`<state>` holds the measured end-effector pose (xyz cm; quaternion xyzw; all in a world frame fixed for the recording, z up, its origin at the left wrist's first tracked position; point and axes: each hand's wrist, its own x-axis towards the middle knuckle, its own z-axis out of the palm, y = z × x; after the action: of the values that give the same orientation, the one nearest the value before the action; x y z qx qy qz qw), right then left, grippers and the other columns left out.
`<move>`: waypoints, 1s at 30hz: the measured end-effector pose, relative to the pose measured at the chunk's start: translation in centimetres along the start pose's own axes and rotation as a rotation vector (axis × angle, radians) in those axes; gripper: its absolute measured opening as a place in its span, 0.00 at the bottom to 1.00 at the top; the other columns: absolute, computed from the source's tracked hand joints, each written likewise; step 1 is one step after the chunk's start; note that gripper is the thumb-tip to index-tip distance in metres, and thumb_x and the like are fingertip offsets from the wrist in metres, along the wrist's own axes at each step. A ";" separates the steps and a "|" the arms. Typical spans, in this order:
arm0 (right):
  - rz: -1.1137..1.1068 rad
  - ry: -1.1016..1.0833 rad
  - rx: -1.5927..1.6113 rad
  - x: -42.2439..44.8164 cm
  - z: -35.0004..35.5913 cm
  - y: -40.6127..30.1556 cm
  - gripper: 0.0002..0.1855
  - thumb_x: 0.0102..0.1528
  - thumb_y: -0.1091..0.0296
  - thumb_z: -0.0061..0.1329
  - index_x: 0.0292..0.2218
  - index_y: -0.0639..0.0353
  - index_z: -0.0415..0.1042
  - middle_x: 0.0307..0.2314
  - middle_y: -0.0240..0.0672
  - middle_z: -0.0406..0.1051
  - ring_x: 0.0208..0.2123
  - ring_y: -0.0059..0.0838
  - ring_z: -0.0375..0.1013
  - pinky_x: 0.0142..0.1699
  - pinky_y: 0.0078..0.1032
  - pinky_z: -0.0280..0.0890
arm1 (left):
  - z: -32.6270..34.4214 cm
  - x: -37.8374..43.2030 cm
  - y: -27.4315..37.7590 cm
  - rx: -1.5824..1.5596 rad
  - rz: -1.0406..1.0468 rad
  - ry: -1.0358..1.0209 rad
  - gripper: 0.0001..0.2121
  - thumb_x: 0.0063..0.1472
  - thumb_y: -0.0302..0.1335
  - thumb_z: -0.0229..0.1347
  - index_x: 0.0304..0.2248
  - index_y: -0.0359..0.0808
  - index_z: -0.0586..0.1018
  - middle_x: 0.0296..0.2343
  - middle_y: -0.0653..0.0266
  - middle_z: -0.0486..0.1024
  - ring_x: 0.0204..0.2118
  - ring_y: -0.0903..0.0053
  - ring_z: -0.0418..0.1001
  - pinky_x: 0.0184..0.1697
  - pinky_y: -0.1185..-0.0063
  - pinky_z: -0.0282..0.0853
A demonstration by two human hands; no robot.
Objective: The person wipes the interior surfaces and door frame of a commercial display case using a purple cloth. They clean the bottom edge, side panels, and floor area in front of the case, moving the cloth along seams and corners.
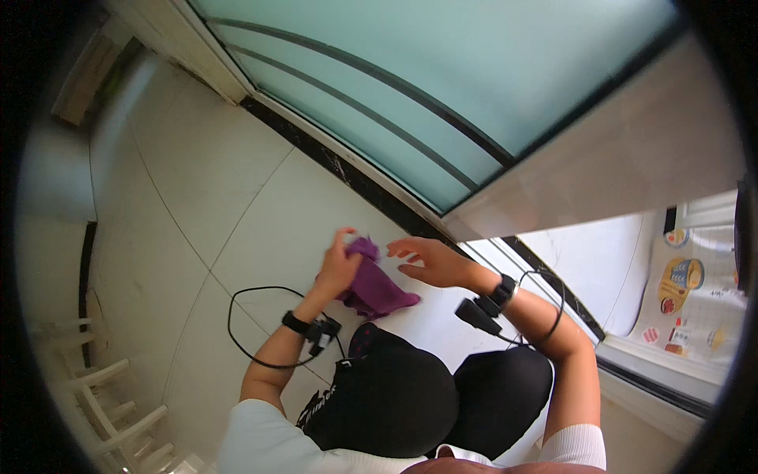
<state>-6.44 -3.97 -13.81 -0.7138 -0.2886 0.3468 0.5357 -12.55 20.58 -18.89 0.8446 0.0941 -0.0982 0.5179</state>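
Note:
A crumpled purple cloth [379, 288] hangs down from my left hand [340, 266], whose fingers and thumb close on its bunched upper part. Whether its lower edge touches the floor, I cannot tell. Just right of the cloth is my right hand [429, 260], fingers spread and bent, apart from the cloth and with nothing in it. Each wrist wears a black strap with a small device and a looped black cable; the left device [323, 335] and the right device [478, 314] both sit on the inner side.
Pale floor tiles [195, 195] lie below. Ahead stands a frosted-glass sliding door [379, 71] above a black stone strip [331, 160]. A patterned mat [681, 296] is at the right, a white rack [112, 409] at the lower left. My black-clad knees [391, 397] are bent close beneath my hands.

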 end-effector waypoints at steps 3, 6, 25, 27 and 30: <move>0.203 -0.011 0.102 -1.9 -1.1 0.8 0.15 0.60 0.73 0.46 0.49 0.62 0.68 0.44 0.37 0.71 0.45 0.27 0.71 0.50 0.27 0.67 | -4.6 6.1 -4.2 0.037 0.022 0.407 0.16 0.57 0.25 0.50 0.46 0.35 0.67 0.36 0.46 0.74 0.39 0.56 0.74 0.42 0.67 0.68; 0.387 0.123 0.356 -4.2 -1.5 1.2 0.13 0.61 0.73 0.44 0.48 0.64 0.68 0.41 0.39 0.74 0.43 0.27 0.73 0.49 0.25 0.68 | -9.3 14.2 -6.9 0.133 0.064 0.511 0.18 0.59 0.31 0.52 0.48 0.35 0.69 0.45 0.46 0.71 0.50 0.52 0.66 0.53 0.66 0.61; 0.501 0.222 0.616 -8.2 0.3 3.1 0.15 0.63 0.68 0.45 0.49 0.65 0.67 0.43 0.38 0.73 0.43 0.27 0.73 0.48 0.25 0.69 | 12.8 8.8 -2.9 0.658 0.344 0.199 0.32 0.51 0.29 0.53 0.55 0.20 0.61 0.54 0.39 0.61 0.59 0.49 0.57 0.63 0.63 0.50; 0.497 0.213 0.607 -8.7 0.3 3.4 0.15 0.63 0.68 0.45 0.48 0.65 0.67 0.43 0.38 0.74 0.43 0.27 0.73 0.48 0.25 0.69 | 14.9 6.8 -2.5 0.605 0.344 0.123 0.33 0.52 0.30 0.54 0.55 0.21 0.61 0.55 0.40 0.60 0.59 0.50 0.56 0.63 0.63 0.50; 0.503 0.221 0.611 -10.3 0.6 4.0 0.14 0.63 0.68 0.44 0.48 0.64 0.67 0.42 0.37 0.74 0.43 0.25 0.73 0.48 0.24 0.69 | 17.2 4.8 -2.0 0.603 0.365 0.033 0.33 0.53 0.31 0.54 0.56 0.22 0.60 0.55 0.41 0.60 0.60 0.52 0.56 0.63 0.63 0.50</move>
<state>-12.84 -12.75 -15.87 -0.6031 0.0705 0.4580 0.6493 -9.60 6.43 -29.55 0.9639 -0.0832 -0.0135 0.2525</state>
